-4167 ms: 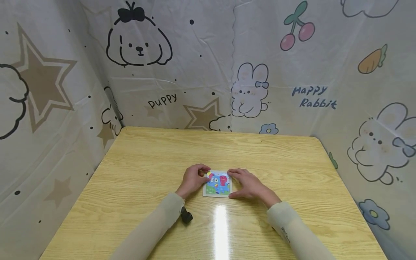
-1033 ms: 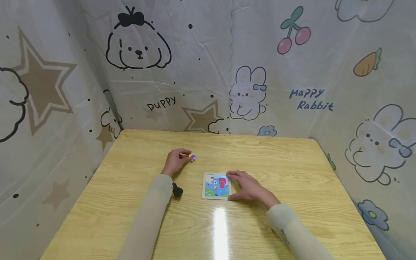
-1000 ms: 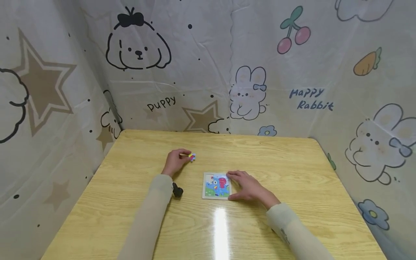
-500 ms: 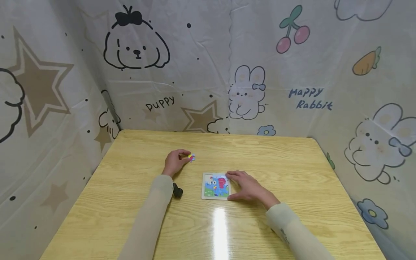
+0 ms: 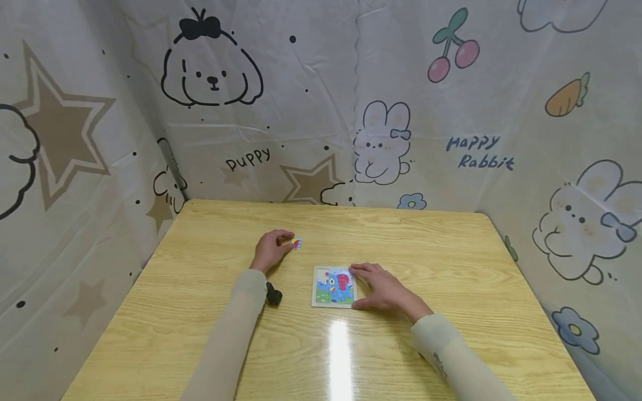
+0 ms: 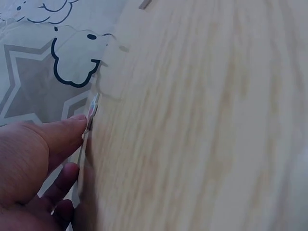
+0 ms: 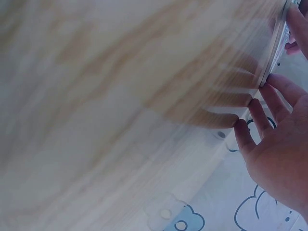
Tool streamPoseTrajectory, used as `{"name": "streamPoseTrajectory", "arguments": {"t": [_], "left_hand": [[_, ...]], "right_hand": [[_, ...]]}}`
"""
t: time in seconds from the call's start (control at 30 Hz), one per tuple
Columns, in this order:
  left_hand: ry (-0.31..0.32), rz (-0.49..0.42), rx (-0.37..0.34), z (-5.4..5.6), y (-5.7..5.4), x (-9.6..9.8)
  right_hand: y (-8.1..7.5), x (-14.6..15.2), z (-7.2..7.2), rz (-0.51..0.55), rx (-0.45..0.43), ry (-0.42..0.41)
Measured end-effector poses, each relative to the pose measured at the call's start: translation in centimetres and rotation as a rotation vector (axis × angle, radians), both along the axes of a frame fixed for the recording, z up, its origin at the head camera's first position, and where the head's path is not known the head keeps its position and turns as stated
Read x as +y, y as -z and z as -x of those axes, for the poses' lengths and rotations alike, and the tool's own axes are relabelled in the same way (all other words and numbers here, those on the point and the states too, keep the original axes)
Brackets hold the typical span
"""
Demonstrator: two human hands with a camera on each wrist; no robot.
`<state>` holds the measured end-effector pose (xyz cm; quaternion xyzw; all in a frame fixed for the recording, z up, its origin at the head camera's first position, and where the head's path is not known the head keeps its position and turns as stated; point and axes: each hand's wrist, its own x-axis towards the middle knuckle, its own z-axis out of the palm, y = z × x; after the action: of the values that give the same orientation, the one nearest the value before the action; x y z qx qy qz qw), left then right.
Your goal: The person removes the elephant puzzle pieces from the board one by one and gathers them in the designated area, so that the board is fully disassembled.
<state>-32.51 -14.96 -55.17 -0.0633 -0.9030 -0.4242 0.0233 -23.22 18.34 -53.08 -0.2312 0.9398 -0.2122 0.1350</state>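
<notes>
A small jigsaw piece (image 5: 297,243) in yellow, pink and blue is at the table's far left-centre, pinched between thumb and fingers of my left hand (image 5: 271,250). The left wrist view shows the piece (image 6: 92,109) edge-on at the thumb tip, low over the wood. Mid-table lies a framed elephant jigsaw puzzle (image 5: 335,289), its upper-left spot showing pale backing. My right hand (image 5: 383,287) grips its right side, thumb at the near corner and fingers at the far one. In the right wrist view, the puzzle's edge (image 7: 275,45) runs between thumb and fingers.
The light wooden table (image 5: 426,245) reaches back to a patterned cloth (image 5: 311,67) that hangs on the far, left and right sides. A black device (image 5: 273,294) is strapped at the left cuff. A bright reflection crosses the near tabletop.
Since the oldest frame, my left hand has moved from the puzzle's upper-left corner to the far left with the piece, baring that spot. Over the last second both hands stay nearly still.
</notes>
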Motion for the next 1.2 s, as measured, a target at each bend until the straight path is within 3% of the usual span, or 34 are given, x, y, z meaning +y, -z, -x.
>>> {"name": "streamPoseTrajectory", "arguments": {"t": [0.3,0.57,0.83,1.2], "left_hand": [[0.016,-0.077,-0.010,-1.2,-0.5,0.1],[0.138,-0.102,-0.033,-3.0,-1.5,2.0],[0.262,-0.105,-0.100,-5.2,-2.1,3.7],[0.338,-0.061,-0.151,-7.7,-1.5,4.2]], "right_hand": [[-0.1,-0.1,-0.1,-0.015,0.005,-0.011],[-0.7,-0.3,-0.3,-0.011,-0.009,-0.002],[-0.7,-0.3,-0.2,-0.002,-0.012,-0.003],[-0.7,-0.5,-0.1,0.009,-0.023,0.004]]}}
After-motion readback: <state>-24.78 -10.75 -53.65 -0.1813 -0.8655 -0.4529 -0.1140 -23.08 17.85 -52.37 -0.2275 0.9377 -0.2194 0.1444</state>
